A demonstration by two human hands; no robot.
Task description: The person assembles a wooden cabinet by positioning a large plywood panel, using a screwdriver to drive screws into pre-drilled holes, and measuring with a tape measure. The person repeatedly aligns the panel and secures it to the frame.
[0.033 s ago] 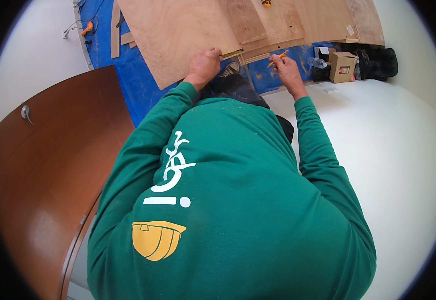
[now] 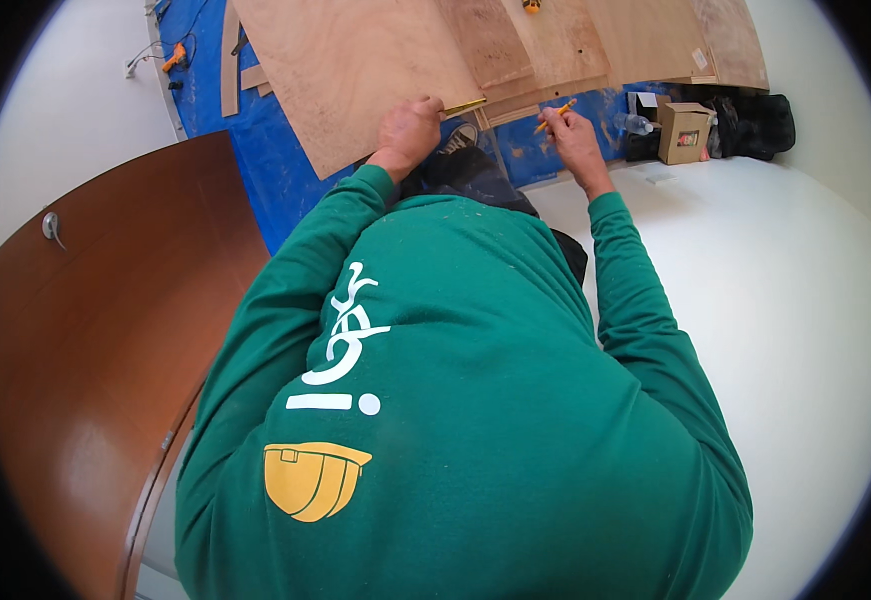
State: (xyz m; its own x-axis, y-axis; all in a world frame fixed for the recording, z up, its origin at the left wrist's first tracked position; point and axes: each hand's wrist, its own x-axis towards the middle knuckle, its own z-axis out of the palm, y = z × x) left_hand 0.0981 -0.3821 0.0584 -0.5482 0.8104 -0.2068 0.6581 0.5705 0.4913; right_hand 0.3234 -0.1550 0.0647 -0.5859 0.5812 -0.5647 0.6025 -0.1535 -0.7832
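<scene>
My left hand [image 2: 411, 132] is closed at the near edge of a large pale plywood sheet [image 2: 356, 75]. From its fingers a thin yellow measuring tape [image 2: 465, 107] sticks out to the right along that edge; the rest of the tape is hidden by the hand. To the right, my right hand [image 2: 576, 145] pinches a yellow-orange pencil [image 2: 554, 118], held slanted above the blue floor covering [image 2: 528, 150] and apart from the wood. Below the sheet's edge, between my hands, part of a shoe [image 2: 464, 132] shows.
More plywood panels [image 2: 646, 40] lie farther right. Narrow wood strips [image 2: 230, 70] and an orange tool [image 2: 175, 57] with a cable are at the far left. A brown door [image 2: 106, 300] stands left. A cardboard box [image 2: 685, 135], a plastic bottle [image 2: 636, 125] and black bags [image 2: 766, 125] sit by the right wall.
The yellow tape by my left hand has turned slightly, so its yellow face shows more and its end sits a little higher. Both hands are almost where they were.
</scene>
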